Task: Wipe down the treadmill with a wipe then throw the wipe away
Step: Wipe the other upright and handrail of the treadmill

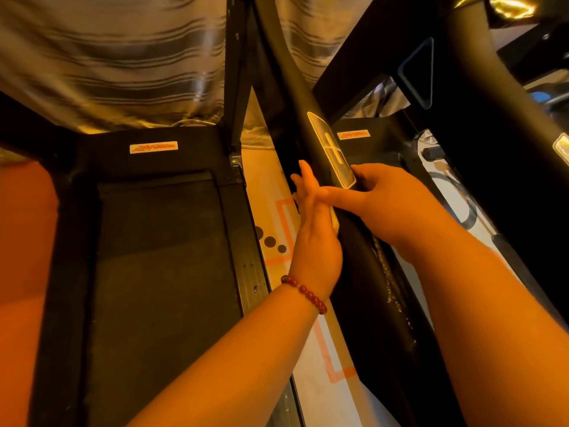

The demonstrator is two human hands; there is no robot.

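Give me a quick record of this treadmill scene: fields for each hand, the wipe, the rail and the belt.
left hand: fingers straight, pressing the wipe against the handrail
right hand: holds the handrail, thumb laid across it
wipe: mostly hidden under the left palm
sensor plate: on the handrail, just above both hands
bracelet: beaded, on the left wrist
belt: to the left, untouched
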